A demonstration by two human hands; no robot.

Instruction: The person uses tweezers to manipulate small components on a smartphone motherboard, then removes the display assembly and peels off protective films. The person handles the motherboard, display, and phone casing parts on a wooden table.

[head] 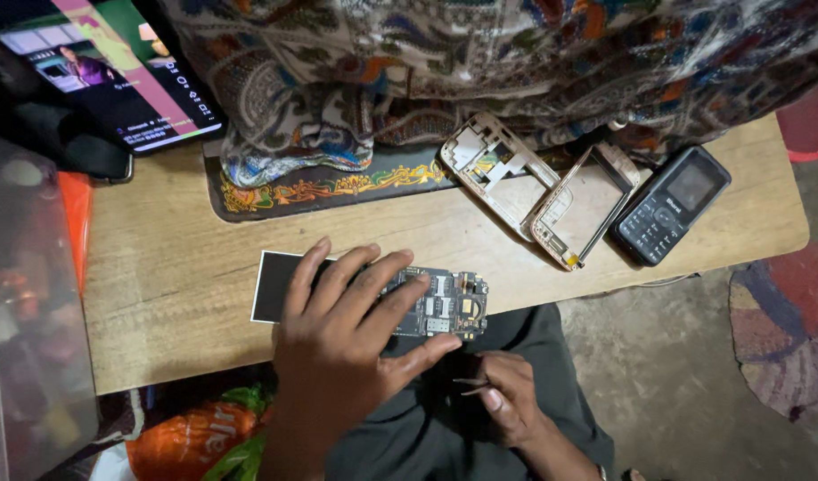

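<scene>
1. Right hand: seen nearest the camera, over the lap; closed in a pinch on thin metal tweezers, whose tips are pointed left toward the table edge.
2. Left hand: laid flat with fingers spread, pressing a bare circuit board down rather than gripping it.
3. Circuit board: found at the near edge of the wooden table, partly over a black card lying to its left. It is judged light, stiff and thin, with small exposed parts that could be damaged; it is best held by its bare edges, not by the parts on its face.
4. Two empty phone shells: set far and right of the board, pale, lying open and side by side.
5. Black keypad phone: placed just right of the shells, intact.
6. Patterned cloth: draped along the far side.
7. Lit tablet screen: propped at the far left.
</scene>
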